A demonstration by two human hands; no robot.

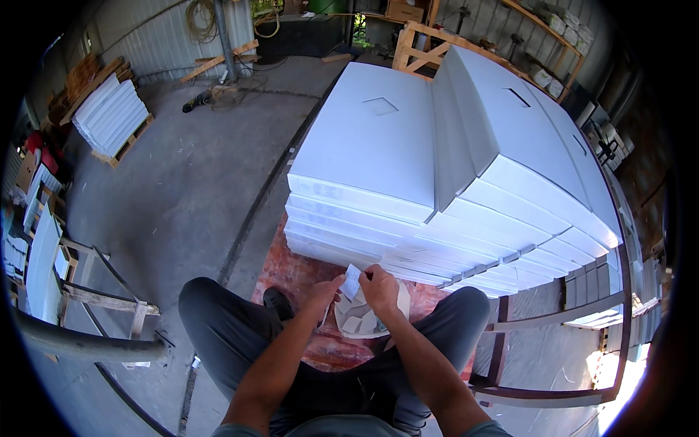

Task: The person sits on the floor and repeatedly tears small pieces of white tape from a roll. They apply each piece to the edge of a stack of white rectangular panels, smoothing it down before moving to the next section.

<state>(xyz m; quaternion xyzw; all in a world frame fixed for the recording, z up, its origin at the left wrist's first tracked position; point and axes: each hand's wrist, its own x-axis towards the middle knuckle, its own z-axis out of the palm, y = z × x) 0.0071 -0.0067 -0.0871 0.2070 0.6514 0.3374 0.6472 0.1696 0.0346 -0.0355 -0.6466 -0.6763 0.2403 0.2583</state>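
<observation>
The floor is grey concrete, inside a workshop with a corrugated metal wall at the back. On the far left a small stack of white flat panels lies on a wooden pallet, well apart from the person. Lower left, a rough wooden frame stands near the person's left knee.

The person sits with grey trousers; both forearms come in from the lower edge. The left hand is closed in a pinch on the left edge of a small white rectangular paper label. The right hand grips the same label from the right side, fingers bent over it. The label is between the two hands, tilted, just before the lowest boxes. Under the hands a white roll of label backing paper rests between the knees, with some square labels on it.

In the centre and right there is a tall stack of long white flat cardboard boxes, on a reddish mottled sheet. The left top box has a diamond-shaped mark. At the far right, wooden shelves carry small white packages.
</observation>
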